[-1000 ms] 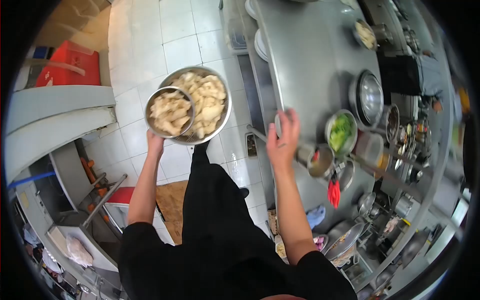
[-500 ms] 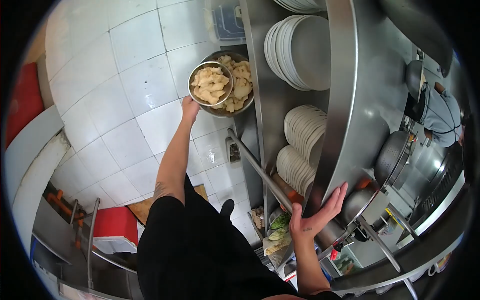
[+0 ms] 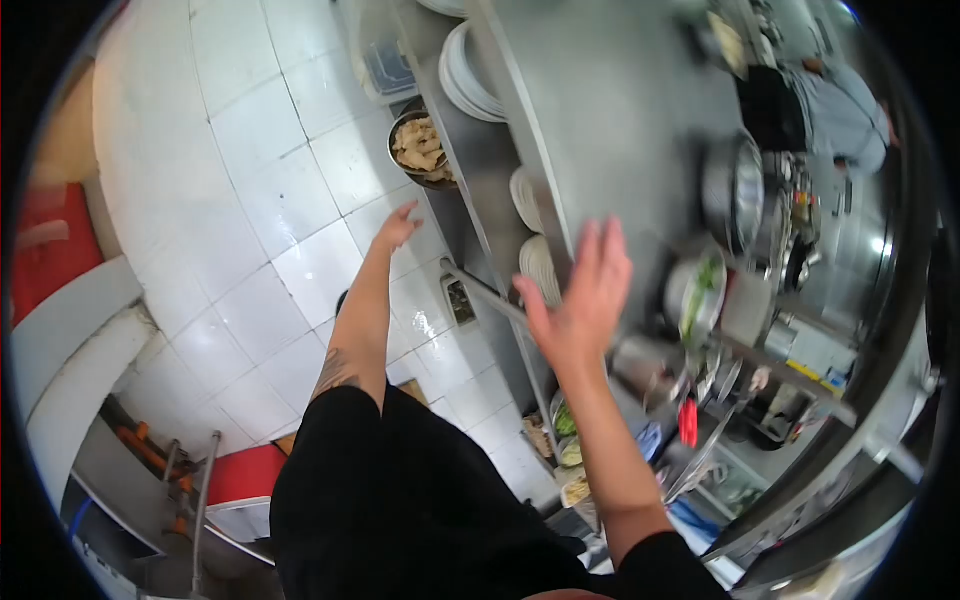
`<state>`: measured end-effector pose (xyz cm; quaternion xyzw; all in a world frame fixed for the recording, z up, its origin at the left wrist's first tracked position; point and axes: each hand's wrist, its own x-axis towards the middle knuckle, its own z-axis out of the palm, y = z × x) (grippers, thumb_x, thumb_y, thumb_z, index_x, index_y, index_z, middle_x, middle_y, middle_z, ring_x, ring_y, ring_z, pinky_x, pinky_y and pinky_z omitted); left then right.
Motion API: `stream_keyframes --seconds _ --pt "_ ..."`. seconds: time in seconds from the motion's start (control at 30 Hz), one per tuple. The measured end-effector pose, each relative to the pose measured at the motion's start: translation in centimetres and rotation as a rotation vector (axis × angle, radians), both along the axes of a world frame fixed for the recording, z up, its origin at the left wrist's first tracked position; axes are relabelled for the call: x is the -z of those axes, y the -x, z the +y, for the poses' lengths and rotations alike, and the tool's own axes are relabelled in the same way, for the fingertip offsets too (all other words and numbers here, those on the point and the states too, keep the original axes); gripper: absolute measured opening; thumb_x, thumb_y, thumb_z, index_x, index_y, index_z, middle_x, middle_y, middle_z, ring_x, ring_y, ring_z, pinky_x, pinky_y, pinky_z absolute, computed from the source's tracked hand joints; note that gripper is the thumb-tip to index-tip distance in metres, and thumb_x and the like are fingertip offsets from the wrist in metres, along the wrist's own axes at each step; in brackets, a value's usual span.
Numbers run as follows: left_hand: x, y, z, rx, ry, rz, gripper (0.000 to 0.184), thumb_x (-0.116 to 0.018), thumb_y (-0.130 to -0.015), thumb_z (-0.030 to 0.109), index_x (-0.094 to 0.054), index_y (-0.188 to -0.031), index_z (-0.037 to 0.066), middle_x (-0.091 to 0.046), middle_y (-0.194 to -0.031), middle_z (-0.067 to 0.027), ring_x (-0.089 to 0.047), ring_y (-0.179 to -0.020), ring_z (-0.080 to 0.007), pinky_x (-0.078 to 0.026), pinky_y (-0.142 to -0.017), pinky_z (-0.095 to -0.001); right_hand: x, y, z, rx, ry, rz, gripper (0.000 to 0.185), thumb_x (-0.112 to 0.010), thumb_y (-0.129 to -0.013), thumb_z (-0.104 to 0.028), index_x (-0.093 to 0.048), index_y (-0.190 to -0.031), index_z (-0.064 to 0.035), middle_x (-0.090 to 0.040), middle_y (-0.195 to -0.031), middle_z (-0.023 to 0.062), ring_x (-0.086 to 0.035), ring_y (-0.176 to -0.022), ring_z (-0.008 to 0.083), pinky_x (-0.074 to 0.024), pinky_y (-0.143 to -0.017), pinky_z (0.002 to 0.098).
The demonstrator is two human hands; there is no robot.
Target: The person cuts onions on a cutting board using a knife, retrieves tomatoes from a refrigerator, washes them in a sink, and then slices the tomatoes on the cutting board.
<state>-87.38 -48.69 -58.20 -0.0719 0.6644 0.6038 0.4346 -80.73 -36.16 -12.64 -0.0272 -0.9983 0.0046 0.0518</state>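
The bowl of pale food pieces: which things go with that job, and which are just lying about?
Probably for the job:
pale food pieces
their metal bowl
left hand, nearest them

Probably just lying about:
white plates
red-lidded box
bowl with green leaves

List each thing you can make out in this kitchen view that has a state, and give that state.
Left hand: empty, fingers parted
Right hand: empty, fingers spread
Metal food bowl: filled with pale pieces
Greens bowl: holding leafy greens, blurred
White plates: stacked
Red-lidded box: closed
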Motion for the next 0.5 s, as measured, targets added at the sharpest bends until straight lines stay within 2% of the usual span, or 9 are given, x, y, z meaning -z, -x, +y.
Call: stream_keyframes --seconds 0.1,0.17,0.23,0.27,0.3,0.33,0.37,0.4,0.5 --pt "-8.0 -3.7 0.0 0.214 -0.098 0.158 0.064 -0.067 -0.099 0.025 -0.047 -0.158 0.009 -0.051 -0.159 -0.0165 -0.045 -0.148 -0.0293 -0.034 -0.122 -0.0378 -1.4 1.8 4.9 -0.006 0.173 0.156 0.080 -0.081 -0.087 -0.037 -0.048 -0.149 0.0023 -0.042 -0.155 0.0316 -0.041 -0.142 0.0500 -0.0300 -0.118 0.0606" --pt "-18.7 -5.3 -2.4 0.297 -0.116 0.042 0.061 -0.064 -0.102 0.029 -0.047 -0.158 0.010 -0.052 -0.157 -0.0147 -0.045 -0.148 -0.0278 -0.039 -0.118 -0.0394 -0.8 -2.4 7.1 -0.069 0.444 0.141 0.071 -0.080 -0.087 -0.030 -0.053 -0.145 0.0007 -0.049 -0.152 0.0258 -0.042 -0.142 0.0464 -0.0294 -0.121 0.0563" --pt "-27.1 -7.9 -5.0 0.166 -0.257 -0.238 0.068 -0.060 -0.105 0.038 -0.035 -0.165 0.018 -0.040 -0.167 -0.0104 -0.040 -0.152 -0.0287 -0.040 -0.116 -0.0522 -5.3 -11.2 5.2 -0.086 0.725 0.146 0.057 -0.077 -0.091 -0.023 -0.057 -0.141 -0.0059 -0.058 -0.144 0.0181 -0.054 -0.133 0.0398 -0.0449 -0.112 0.0472" --pt "-27.4 -10.1 -9.2 0.049 -0.576 -0.249 0.068 -0.051 -0.108 0.045 -0.027 -0.167 0.021 -0.035 -0.170 -0.0104 -0.038 -0.153 -0.0315 -0.040 -0.115 -0.0570 -9.1 -16.3 4.5 -0.157 0.835 0.024 0.050 -0.076 -0.092 -0.021 -0.060 -0.138 -0.0071 -0.060 -0.141 0.0170 -0.056 -0.130 0.0379 -0.0483 -0.107 0.0455" --pt "-30.9 -13.5 -11.7 -0.269 -0.593 -0.275 0.067 -0.047 -0.108 0.049 -0.025 -0.167 0.024 -0.033 -0.170 -0.0101 -0.037 -0.154 -0.0343 -0.035 -0.120 -0.0644 -12.7 -21.0 4.3 -0.238 0.942 -0.096 0.044 -0.074 -0.094 -0.020 -0.063 -0.134 -0.0084 -0.062 -0.139 0.0158 -0.059 -0.128 0.0360 -0.0516 -0.103 0.0438" --pt "-28.1 -16.4 -15.7 -0.309 -0.473 -0.292 0.069 -0.043 -0.108 0.054 -0.025 -0.167 0.023 -0.034 -0.169 -0.0110 -0.045 -0.148 -0.0364 -0.040 -0.115 -0.0650 -14.6 -26.3 5.2 -0.282 0.950 -0.089 0.037 -0.074 -0.094 -0.019 -0.067 -0.129 -0.0092 -0.066 -0.133 0.0151 -0.062 -0.121 0.0353 -0.0541 -0.098 0.0431" --pt "-19.9 -18.0 -21.8 -0.128 -0.077 -0.375 0.069 -0.042 -0.106 0.057 -0.032 -0.165 0.022 -0.043 -0.163 -0.0134 -0.049 -0.143 -0.0387 -0.043 -0.109 -0.0681 -16.0 -31.7 6.2 -0.332 0.963 -0.094 0.031 -0.073 -0.094 -0.019 -0.071 -0.124 -0.0100 -0.069 -0.128 0.0143 -0.066 -0.115 0.0346 -0.0565 -0.092 0.0425" --pt "-19.1 -20.3 -25.5 0.117 0.167 -0.287 0.067 -0.043 -0.106 0.056 -0.036 -0.162 0.020 -0.045 -0.160 -0.0147 -0.050 -0.141 -0.0388 -0.043 -0.109 -0.0658 -17.4 -36.7 8.0 -0.147 0.970 -0.059 0.025 -0.071 -0.095 -0.020 -0.074 -0.118 -0.0100 -0.072 -0.119 0.0133 -0.069 -0.108 0.0348 -0.0564 -0.091 0.0440" --pt "-24.7 -29.5 -30.0 1.158 0.491 0.212 0.062 -0.044 -0.105 0.056 -0.048 -0.152 0.014 -0.053 -0.151 -0.0186 -0.055 -0.136 -0.0391 -0.045 -0.109 -0.0591 -14.7 -60.8 18.6 0.497 0.659 0.225 0.020 -0.071 -0.094 -0.022 -0.078 -0.109 -0.0102 -0.077 -0.107 0.0126 -0.072 -0.102 0.0354 -0.0579 -0.088 0.0446"
